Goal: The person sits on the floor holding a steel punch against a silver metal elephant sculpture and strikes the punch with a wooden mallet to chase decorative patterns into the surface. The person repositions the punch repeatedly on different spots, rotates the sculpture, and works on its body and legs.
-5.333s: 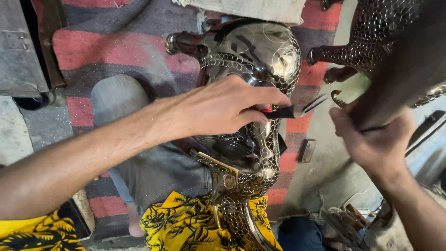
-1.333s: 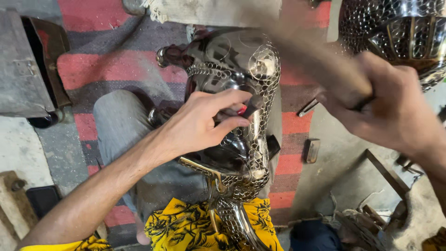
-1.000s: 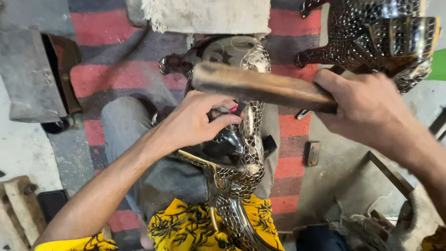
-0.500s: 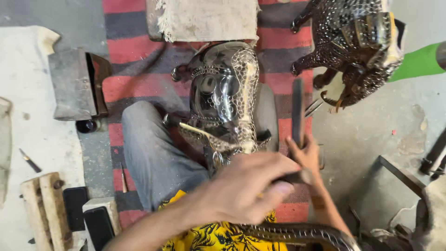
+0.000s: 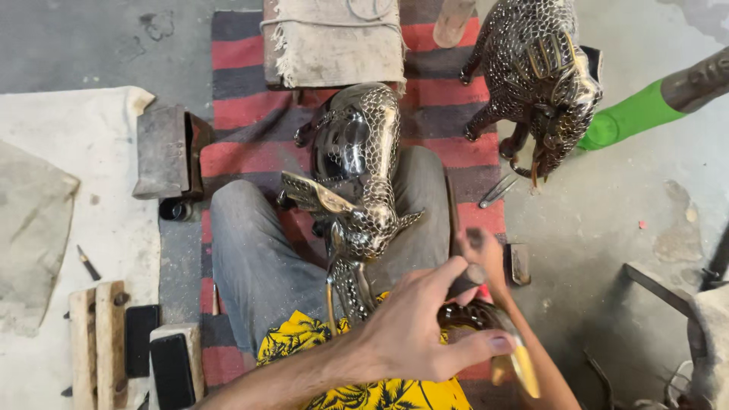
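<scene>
Reaching forward, the left hand (image 5: 414, 334) held a dark handle (image 5: 465, 279) in its grip; right hand (image 5: 482, 254) grip unclear; two metal figures (image 5: 361, 182) stood.

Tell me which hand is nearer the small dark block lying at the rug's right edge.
Right. The right hand lies just left of the dark block; the left hand sits lower and farther left, over the lap.

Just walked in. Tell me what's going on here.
A person sits on a striped rug with a scaly metal animal figure lying across their lap. The left hand is low near the shirt, gripping a dark handle-like tool. The right hand reaches under it, partly hidden. A second metal animal figure stands on the rug's edge. A metal block sits to the side.
</scene>
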`<state>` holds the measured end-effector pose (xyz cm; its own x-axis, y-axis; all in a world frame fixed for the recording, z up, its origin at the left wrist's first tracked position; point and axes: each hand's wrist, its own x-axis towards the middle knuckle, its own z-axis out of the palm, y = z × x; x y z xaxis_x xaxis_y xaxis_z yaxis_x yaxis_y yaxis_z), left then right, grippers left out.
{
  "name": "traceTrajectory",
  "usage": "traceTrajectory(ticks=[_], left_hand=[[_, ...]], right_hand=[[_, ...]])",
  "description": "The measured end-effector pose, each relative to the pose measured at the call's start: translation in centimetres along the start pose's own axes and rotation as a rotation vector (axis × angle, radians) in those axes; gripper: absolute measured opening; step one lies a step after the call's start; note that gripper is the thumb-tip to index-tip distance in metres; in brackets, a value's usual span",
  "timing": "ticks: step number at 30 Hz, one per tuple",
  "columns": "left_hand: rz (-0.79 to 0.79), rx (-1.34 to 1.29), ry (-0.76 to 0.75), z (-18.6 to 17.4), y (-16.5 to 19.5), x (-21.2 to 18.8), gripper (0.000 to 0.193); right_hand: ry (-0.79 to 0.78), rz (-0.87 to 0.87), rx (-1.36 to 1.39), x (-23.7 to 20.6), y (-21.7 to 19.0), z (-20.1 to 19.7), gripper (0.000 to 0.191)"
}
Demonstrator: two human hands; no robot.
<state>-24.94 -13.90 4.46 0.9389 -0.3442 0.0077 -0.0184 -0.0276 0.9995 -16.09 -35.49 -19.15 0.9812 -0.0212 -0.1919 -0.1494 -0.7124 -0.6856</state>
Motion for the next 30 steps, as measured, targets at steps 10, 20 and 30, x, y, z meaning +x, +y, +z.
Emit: traceTrajectory(ticks=[10,20,30], left_hand=[[-0.047,0.007,0.26,-2.7,1.5,-6.2,0.033],[0.232,-0.313,0.41,-9.0,-1.8,-13.4,0.03],[0.381,-0.369,0.823,-12.8,-6.1,-17.4,0.023]], right_hand=[[-0.041,-0.26,0.742,5.7,-13.4,0.1,0.025],[-1.107,0.207,1.726,10.9,-18.5,7.9,0.059],[-0.575,0.358,1.879,13.7,-20.7,10.1,0.064]])
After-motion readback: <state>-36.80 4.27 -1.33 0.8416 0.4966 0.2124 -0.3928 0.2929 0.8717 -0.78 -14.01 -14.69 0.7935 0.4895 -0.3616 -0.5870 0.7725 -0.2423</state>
